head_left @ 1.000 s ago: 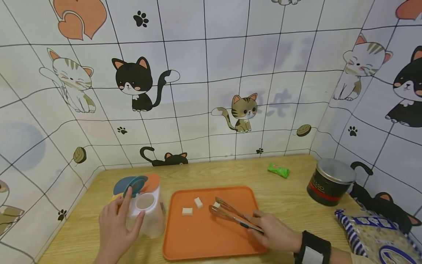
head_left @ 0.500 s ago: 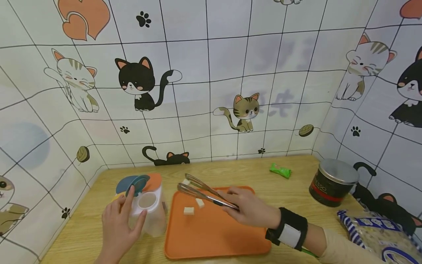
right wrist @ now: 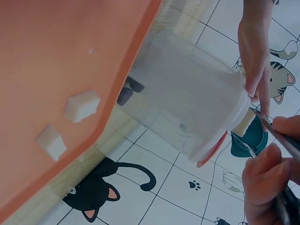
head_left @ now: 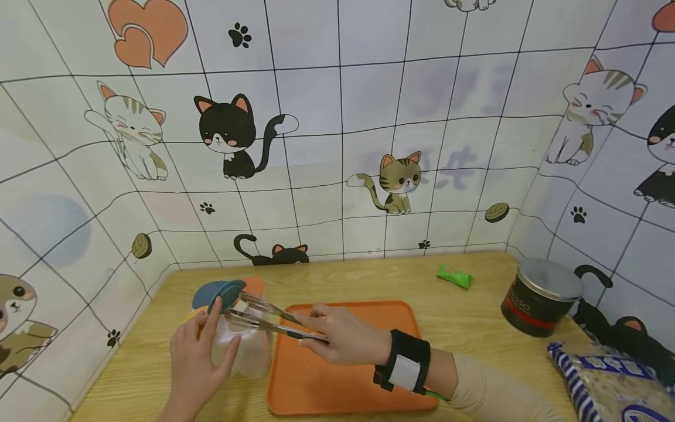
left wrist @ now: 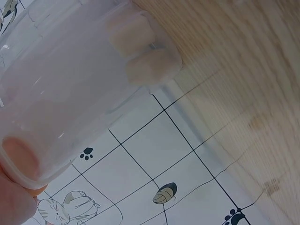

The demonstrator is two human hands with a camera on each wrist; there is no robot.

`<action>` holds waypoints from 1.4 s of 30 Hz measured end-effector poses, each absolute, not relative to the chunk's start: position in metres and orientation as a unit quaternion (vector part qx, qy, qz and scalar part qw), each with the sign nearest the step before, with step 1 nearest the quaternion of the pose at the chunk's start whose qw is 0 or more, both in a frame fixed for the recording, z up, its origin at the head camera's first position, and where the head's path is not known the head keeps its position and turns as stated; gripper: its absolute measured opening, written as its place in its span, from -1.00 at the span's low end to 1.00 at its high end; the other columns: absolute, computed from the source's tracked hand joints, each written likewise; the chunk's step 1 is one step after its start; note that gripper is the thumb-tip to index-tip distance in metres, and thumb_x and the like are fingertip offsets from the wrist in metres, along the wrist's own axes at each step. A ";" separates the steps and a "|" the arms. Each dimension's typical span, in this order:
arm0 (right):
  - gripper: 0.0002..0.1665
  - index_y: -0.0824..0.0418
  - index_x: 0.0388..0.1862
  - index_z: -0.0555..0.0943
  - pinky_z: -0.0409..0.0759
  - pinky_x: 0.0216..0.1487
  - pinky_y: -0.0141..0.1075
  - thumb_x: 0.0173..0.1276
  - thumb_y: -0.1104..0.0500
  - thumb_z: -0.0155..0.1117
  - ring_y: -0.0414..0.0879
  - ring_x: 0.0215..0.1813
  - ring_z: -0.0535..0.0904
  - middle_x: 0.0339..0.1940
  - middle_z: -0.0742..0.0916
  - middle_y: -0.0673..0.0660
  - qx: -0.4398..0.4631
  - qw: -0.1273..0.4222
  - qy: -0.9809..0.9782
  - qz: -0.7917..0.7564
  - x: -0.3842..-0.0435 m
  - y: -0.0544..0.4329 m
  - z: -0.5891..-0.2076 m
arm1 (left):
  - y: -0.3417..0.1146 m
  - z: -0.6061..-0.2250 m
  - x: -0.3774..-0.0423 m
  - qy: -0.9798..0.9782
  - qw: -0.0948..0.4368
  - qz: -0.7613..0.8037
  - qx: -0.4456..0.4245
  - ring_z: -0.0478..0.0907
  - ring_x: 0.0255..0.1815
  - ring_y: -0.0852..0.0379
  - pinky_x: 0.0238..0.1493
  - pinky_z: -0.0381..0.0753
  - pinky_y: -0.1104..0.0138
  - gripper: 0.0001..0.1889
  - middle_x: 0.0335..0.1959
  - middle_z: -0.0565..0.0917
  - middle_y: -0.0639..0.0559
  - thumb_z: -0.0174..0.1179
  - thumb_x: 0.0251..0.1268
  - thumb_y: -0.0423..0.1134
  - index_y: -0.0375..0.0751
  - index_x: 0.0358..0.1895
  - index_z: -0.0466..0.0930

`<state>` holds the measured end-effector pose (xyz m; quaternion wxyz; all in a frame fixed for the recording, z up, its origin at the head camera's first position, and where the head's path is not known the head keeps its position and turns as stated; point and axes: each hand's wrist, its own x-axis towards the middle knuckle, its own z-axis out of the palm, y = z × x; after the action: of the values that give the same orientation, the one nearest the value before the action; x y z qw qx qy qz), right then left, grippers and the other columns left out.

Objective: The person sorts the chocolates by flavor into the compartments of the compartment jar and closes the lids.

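Note:
My right hand (head_left: 350, 337) grips metal tongs (head_left: 300, 334), which pinch a small white block (right wrist: 244, 123) at the mouth of a clear storage container (right wrist: 183, 89) with coloured lids. My left hand (head_left: 197, 363) is at the container's top, its straight index finger on the raised teal lid (head_left: 230, 295) and its thumb by the front of the rim. Two more white blocks, one of them a chunky cube (right wrist: 82, 105), lie on the orange tray (head_left: 348, 390); the right hand and tongs hide them in the head view. Tan pieces (left wrist: 150, 68) show low inside the container.
The tray sits directly right of the container on the wooden table (head_left: 469, 351). A green wrapper (head_left: 455, 276) lies at the back, a black tin (head_left: 540, 299) stands right, and a blue-striped bag (head_left: 612, 381) lies near the right front. Cat-print walls (head_left: 316, 146) rise behind.
The right hand has lifted a white block from the tray with the tongs and carried it left to the container's mouth. The left hand keeps its place at the raised lid.

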<state>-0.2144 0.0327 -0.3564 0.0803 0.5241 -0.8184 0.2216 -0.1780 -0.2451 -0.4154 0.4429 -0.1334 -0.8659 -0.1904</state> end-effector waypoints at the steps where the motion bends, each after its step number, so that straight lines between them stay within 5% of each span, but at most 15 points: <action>1: -0.47 0.21 0.23 0.35 0.16 -0.56 -0.66 0.31 0.06 0.04 -0.40 -0.63 0.18 -0.32 0.53 0.05 0.523 0.079 -0.818 0.225 -0.214 0.032 -0.357 | -0.245 -0.416 -0.178 -0.866 0.442 -0.190 -0.133 0.24 -0.30 -0.16 -0.25 0.10 0.07 -0.29 -0.30 0.37 -0.28 -0.21 0.18 0.27 -0.19 0.24 0.28; 26: -0.44 0.22 0.23 0.34 0.13 -0.55 -0.59 0.30 0.02 0.06 -0.38 -0.61 0.12 -0.39 0.46 -0.03 0.464 0.062 -0.841 0.271 -0.223 0.074 -0.366 | -0.244 -0.415 -0.177 -0.870 0.438 -0.187 -0.129 0.24 -0.28 -0.21 -0.23 0.11 0.04 -0.27 -0.29 0.37 -0.32 -0.24 0.18 0.29 -0.18 0.26 0.27; 42: -0.40 0.17 0.25 0.34 0.09 -0.63 -0.53 0.22 0.07 0.15 -0.31 -0.65 0.11 -0.66 0.39 -0.05 0.381 0.015 -0.905 0.187 -0.238 0.117 -0.407 | -0.243 -0.414 -0.181 -0.841 0.487 -0.183 -0.148 0.25 -0.33 -0.17 -0.28 0.10 0.07 -0.30 -0.33 0.39 -0.27 -0.22 0.19 0.27 -0.19 0.20 0.34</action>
<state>-0.2378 0.1166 -0.4066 0.0150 0.3814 -0.9052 0.1868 -0.1807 -0.2433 -0.4143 0.4875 -0.1482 -0.8407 -0.1835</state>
